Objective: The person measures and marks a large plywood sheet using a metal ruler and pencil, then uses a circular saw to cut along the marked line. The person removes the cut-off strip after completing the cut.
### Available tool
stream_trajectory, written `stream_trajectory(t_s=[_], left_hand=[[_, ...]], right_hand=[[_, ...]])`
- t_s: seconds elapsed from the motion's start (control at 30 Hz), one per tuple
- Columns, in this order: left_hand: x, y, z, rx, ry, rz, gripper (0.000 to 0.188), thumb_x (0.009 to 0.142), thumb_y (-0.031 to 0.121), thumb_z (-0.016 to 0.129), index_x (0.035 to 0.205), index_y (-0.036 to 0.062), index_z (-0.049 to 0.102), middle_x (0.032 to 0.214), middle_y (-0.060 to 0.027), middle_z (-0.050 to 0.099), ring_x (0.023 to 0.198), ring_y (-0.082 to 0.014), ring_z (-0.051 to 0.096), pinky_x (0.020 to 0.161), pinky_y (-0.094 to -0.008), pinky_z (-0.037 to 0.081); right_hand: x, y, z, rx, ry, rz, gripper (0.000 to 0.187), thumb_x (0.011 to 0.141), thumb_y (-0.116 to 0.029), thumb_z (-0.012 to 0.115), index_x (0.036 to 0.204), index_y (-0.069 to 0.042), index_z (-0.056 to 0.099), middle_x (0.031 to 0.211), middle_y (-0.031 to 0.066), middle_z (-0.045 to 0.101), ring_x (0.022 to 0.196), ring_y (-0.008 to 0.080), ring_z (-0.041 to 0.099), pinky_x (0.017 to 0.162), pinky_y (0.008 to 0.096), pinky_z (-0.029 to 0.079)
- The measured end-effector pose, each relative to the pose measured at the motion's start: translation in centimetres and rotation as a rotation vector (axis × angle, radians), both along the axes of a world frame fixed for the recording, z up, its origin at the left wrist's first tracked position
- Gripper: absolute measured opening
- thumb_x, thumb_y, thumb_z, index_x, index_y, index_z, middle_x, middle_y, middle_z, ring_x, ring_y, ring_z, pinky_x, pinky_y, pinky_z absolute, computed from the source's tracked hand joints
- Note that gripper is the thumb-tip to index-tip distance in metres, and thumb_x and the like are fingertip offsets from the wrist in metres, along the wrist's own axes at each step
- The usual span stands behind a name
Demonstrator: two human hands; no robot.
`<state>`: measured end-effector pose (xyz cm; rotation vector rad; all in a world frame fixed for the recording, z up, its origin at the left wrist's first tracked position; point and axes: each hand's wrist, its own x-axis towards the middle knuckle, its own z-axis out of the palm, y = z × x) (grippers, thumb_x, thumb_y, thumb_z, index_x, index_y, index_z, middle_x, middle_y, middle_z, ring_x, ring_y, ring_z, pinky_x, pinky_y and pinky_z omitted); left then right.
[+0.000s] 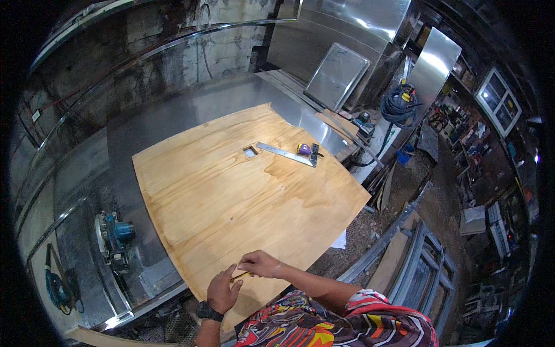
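Close to my body, over the near edge of a large plywood sheet [208,185], my hands meet around a thin yellow-and-black pencil [239,277]. My right hand [261,264] pinches it from the far right side. Fingers of my left hand [222,291], with a dark watch on the wrist, close on its other end. Farther up the sheet is a small square cut-out [250,151]. A metal square [286,154] lies slantwise beside that hole, its dark stock at the right end. Next to the stock sits a purple-and-yellow tape measure [303,149].
The plywood rests on a metal-topped bench [173,115]. At left stand a teal circular saw [117,231] and another teal power tool [57,288]. A coiled dark hose [398,107] hangs at the back right. Metal frames [419,269] lean to the right, low down.
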<state>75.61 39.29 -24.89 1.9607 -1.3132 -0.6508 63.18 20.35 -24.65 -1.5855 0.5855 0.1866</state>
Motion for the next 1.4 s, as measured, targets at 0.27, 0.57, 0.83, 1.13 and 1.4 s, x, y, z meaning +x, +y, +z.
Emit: stream_trajectory(t_s=[0.27, 0.57, 0.83, 1.13, 1.4], left_hand=[[-5.5, -7.7, -4.9, 0.149, -0.023, 0.234, 0.082, 0.088, 0.027, 0.075, 0.158, 0.0085, 0.036, 0.153, -0.0224, 0.044, 0.144, -0.0389, 0.04, 0.12, -0.0601, 0.024], [-17.0, -16.3, -11.5, 0.253, -0.13, 0.354, 0.077, 0.088, 0.031, 0.075, 0.151, 0.0016, 0.044, 0.148, -0.0291, 0.048, 0.143, -0.0445, 0.039, 0.12, -0.055, 0.027], [-26.1, -22.1, -11.6, 0.419, -0.162, 0.565, 0.08, 0.094, 0.041, 0.068, 0.155, -0.0006, 0.039, 0.155, -0.0301, 0.041, 0.149, -0.0465, 0.03, 0.124, -0.0577, 0.02], [-30.1, -7.8, -20.4, 0.04, -0.228, 0.915, 0.079, 0.094, 0.029, 0.072, 0.157, 0.0, 0.034, 0.151, -0.0229, 0.045, 0.142, -0.0408, 0.041, 0.122, -0.0569, 0.026], [-34.8, -11.5, -18.4, 0.619, 0.423, 1.386, 0.067, 0.097, 0.037, 0.067, 0.148, 0.0017, 0.042, 0.133, -0.0189, 0.052, 0.124, -0.0358, 0.047, 0.107, -0.0524, 0.033]], right_hand=[[-14.4, -27.2, -3.3, 0.241, -0.088, -0.515, 0.032, 0.104, -0.03, 0.063, 0.12, -0.003, 0.067, 0.09, 0.0046, 0.063, 0.081, 0.0162, 0.065, 0.076, 0.0351, 0.061], [-6.8, -53.8, -7.4, -1.362, 0.073, -0.089, 0.069, 0.084, -0.051, 0.078, 0.136, -0.015, 0.051, 0.127, 0.021, 0.056, 0.119, 0.0411, 0.056, 0.096, 0.0569, 0.042], [-4.6, -62.0, -10.9, -1.298, 0.107, 0.17, 0.077, 0.068, -0.068, 0.08, 0.126, -0.021, 0.063, 0.127, 0.0152, 0.053, 0.126, 0.0349, 0.051, 0.096, 0.0562, 0.043], [-6.5, -73.1, -11.9, -1.183, 0.191, -0.024, 0.057, 0.073, -0.05, 0.076, 0.118, -0.014, 0.069, 0.129, 0.0197, 0.05, 0.13, 0.0415, 0.047, 0.099, 0.0591, 0.048], [-11.4, -86.6, -16.7, -1.264, 0.417, -0.382, 0.053, 0.09, -0.04, 0.071, 0.132, -0.01, 0.06, 0.133, 0.0239, 0.047, 0.126, 0.0448, 0.05, 0.097, 0.0579, 0.052]])
